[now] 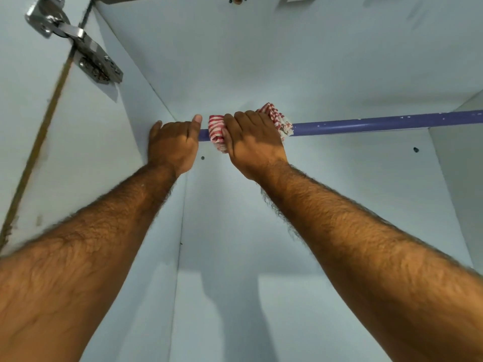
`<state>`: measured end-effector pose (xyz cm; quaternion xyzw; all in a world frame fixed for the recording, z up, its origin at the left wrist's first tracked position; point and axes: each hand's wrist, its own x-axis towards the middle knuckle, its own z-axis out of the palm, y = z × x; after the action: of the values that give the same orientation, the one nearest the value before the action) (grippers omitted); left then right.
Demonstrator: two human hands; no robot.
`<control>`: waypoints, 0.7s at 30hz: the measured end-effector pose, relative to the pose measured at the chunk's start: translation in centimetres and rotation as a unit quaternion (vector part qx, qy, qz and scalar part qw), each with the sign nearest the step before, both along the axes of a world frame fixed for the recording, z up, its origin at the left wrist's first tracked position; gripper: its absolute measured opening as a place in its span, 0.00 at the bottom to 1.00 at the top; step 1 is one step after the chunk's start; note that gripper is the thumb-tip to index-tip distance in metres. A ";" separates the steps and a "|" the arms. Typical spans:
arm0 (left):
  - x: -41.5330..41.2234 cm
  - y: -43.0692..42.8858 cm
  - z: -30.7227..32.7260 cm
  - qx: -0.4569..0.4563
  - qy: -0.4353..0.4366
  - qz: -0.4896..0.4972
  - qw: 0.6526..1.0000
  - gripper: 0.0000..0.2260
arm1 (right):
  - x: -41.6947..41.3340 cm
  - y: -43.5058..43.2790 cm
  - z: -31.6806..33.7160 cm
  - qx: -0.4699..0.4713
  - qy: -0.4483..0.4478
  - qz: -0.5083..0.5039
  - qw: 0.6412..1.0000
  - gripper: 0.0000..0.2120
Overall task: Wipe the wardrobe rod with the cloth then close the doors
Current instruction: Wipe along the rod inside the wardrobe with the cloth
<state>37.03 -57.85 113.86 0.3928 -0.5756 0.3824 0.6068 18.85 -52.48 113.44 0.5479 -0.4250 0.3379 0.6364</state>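
Observation:
A blue wardrobe rod (379, 124) runs across the inside of the pale wardrobe, from the left wall to the right side. My right hand (252, 142) grips a red-and-white striped cloth (217, 131) wrapped around the rod near its left end. More of the cloth sticks out to the right of that hand. My left hand (172, 145) is closed around the rod's left end, right by the left wall, with its thumb up beside the cloth.
The left door (34, 131) stands open, held by a metal hinge (78, 40) at the upper left. The wardrobe's back panel (287, 61) has small holes in it. A side panel (460, 163) rises on the right.

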 end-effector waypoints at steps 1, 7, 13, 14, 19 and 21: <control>-0.7 0.1 -0.1 -0.002 -0.004 0.005 1.000 0.25 | -1.0 0.3 0.0 -0.005 -0.003 0.001 1.000 0.25; -6.5 1.4 -0.8 0.005 -0.072 0.076 0.994 0.25 | -9.7 2.7 0.0 -0.041 -0.020 -0.013 0.999 0.25; -16.5 3.9 -0.3 -0.033 -0.057 -0.034 0.997 0.28 | -20.3 5.8 -0.2 -0.074 -0.038 0.003 0.997 0.20; -18.3 4.3 -0.3 -0.035 -0.060 -0.037 0.997 0.29 | -22.2 6.4 -0.2 -0.078 -0.042 0.007 0.996 0.20; -25.9 6.4 -0.8 -0.052 -0.075 -0.036 0.995 0.34 | -30.9 9.3 -0.8 -0.114 -0.065 0.008 0.991 0.18; -28.0 7.0 -0.7 -0.049 -0.080 -0.038 0.995 0.34 | -34.1 10.2 -1.3 -0.133 -0.082 0.008 0.988 0.17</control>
<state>9.04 -50.83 113.13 0.3083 -0.6172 0.4167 0.5919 -15.23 -42.27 112.16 0.4326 -0.4227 0.4400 0.6638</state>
